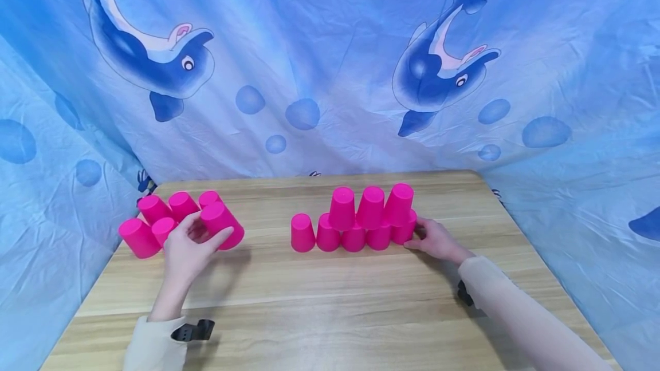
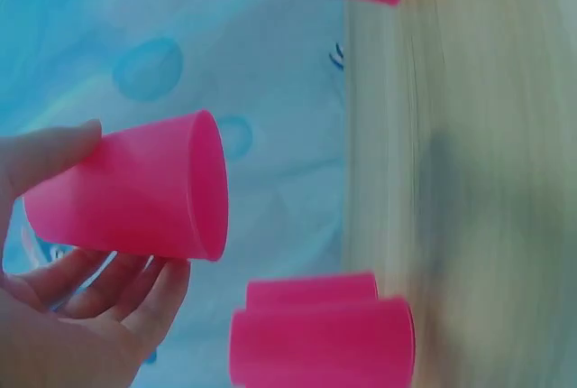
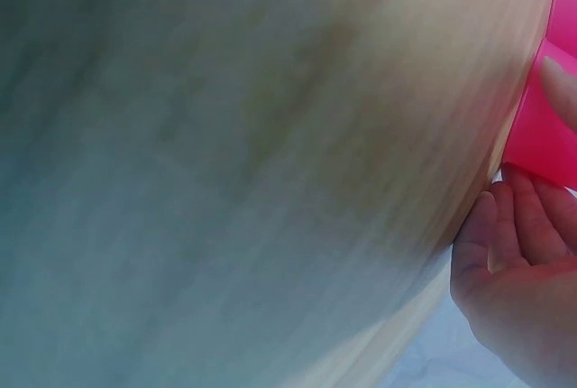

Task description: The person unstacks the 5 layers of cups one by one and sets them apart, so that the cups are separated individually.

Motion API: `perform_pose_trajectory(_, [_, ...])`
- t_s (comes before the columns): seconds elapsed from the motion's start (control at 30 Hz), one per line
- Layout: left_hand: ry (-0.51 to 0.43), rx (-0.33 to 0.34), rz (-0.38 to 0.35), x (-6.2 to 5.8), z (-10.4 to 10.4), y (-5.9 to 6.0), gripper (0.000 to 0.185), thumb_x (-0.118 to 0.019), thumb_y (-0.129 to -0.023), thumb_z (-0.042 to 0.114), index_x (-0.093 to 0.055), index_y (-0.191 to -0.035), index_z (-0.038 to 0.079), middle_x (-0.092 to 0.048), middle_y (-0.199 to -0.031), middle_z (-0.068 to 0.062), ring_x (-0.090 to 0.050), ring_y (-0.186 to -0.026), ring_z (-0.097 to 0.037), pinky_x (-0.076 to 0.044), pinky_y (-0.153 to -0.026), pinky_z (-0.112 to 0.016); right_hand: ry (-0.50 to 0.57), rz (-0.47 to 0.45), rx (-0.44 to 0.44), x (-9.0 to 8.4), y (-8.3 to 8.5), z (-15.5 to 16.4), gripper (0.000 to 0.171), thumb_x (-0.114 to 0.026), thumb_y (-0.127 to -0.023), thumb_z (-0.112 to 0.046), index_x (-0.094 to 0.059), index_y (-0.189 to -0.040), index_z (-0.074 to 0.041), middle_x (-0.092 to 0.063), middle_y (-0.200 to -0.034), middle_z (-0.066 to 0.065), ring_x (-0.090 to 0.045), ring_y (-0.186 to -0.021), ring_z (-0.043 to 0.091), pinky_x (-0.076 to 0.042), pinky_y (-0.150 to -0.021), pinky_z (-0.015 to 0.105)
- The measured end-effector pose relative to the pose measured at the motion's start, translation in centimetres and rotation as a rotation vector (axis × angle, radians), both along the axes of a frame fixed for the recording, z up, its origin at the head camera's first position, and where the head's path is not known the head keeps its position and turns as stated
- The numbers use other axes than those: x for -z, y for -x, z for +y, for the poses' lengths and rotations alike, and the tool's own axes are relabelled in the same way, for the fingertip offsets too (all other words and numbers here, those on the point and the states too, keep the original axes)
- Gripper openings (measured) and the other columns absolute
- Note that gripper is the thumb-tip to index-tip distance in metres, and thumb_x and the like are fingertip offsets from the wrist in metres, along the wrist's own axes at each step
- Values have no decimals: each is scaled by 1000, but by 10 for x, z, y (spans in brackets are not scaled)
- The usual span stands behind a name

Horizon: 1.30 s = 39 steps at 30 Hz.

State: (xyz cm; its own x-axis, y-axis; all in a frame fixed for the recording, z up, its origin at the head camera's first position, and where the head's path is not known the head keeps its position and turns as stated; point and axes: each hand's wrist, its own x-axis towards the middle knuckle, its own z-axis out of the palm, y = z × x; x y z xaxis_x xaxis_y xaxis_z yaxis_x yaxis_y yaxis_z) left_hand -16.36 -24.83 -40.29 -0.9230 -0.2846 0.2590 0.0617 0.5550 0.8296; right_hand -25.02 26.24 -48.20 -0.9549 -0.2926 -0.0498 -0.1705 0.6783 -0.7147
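In the head view, my left hand grips a pink cup, thumb on one side and fingers on the other. This cup is raised over the table and tilted, its mouth toward the table in the left wrist view. At the right end of a row of upside-down pink cups, my right hand holds the last bottom cup between thumb and fingers. Three more cups stand on top of the row's right part. The leftmost cup of the row has none above it.
Several more pink cups stand upside down at the table's left, just behind my left hand. The wooden table ends at a blue dolphin-print curtain along its back and sides.
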Motion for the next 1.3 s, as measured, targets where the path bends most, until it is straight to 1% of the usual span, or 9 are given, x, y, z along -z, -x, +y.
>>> perform_pose_trajectory(0.1, [-8,-10,-14,-1,-10,-7,68,-81,-78,31,-52,-133,4,-60,-118,-16,-59,-102,-27,-46,-78,-11,1,4,-3,1,0,0,67,-80,-79,-19,-49,-135,1,-53,-131,20,-50,-119,41,-44,-94,50])
perform_pose_trajectory(0.2, [-8,-16,-10,0,-21,-13,63,-81,-78,27,-54,-131,4,-60,-116,-15,-60,-95,-13,-45,-75,-8,5,4,2,1,0,0,67,-80,-79,-19,-49,-135,0,-53,-131,20,-50,-119,40,-44,-94,49])
perform_pose_trajectory(0.33, [13,-29,22,3,-37,-20,56,-81,-78,23,-57,-125,4,-62,-109,-6,-56,-86,2,-45,-72,-8,3,5,4,0,-1,0,67,-80,-79,-20,-49,-135,0,-53,-131,20,-50,-119,40,-44,-94,50])
perform_pose_trajectory(0.5, [-6,-66,18,5,-55,-28,57,-80,-79,21,-56,-127,2,-60,-103,5,-55,-84,2,-45,-70,-7,0,6,5,-1,-1,0,66,-80,-79,-20,-50,-135,0,-53,-131,19,-50,-119,40,-43,-95,50])
perform_pose_trajectory(0.63, [-59,-157,38,9,-67,-34,53,-82,-75,13,-59,-122,3,-58,-93,15,-56,-80,2,-45,-69,-7,-1,9,3,0,-1,0,66,-80,-79,-20,-50,-134,0,-54,-131,19,-50,-120,40,-43,-95,50])
perform_pose_trajectory(0.73, [-98,-246,42,12,-78,-37,51,-83,-73,10,-62,-119,6,-58,-88,16,-56,-78,2,-44,-67,-6,-3,7,11,1,0,0,66,-80,-79,-21,-50,-134,-1,-54,-131,18,-50,-120,39,-43,-95,50])
perform_pose_trajectory(1.03, [-270,-496,-48,28,-109,-46,42,-84,-71,13,-64,-106,22,-56,-81,18,-52,-74,0,-40,-60,-6,19,22,-14,2,-1,1,64,-80,-79,-19,-51,-133,1,-54,-130,19,-50,-118,40,-43,-95,50])
perform_pose_trajectory(1.17, [-280,-541,-104,34,-123,-51,37,-83,-72,18,-61,-101,25,-54,-76,19,-49,-72,-1,-38,-59,-10,23,20,-16,3,0,2,65,-80,-79,-20,-50,-133,1,-54,-130,19,-50,-119,41,-44,-94,50])
perform_pose_trajectory(1.3, [-341,-550,-146,39,-136,-53,42,-83,-72,17,-58,-106,26,-53,-78,19,-49,-75,0,-38,-60,-9,24,11,-10,3,0,2,66,-80,-79,-20,-50,-134,0,-53,-131,19,-50,-119,41,-44,-95,50])
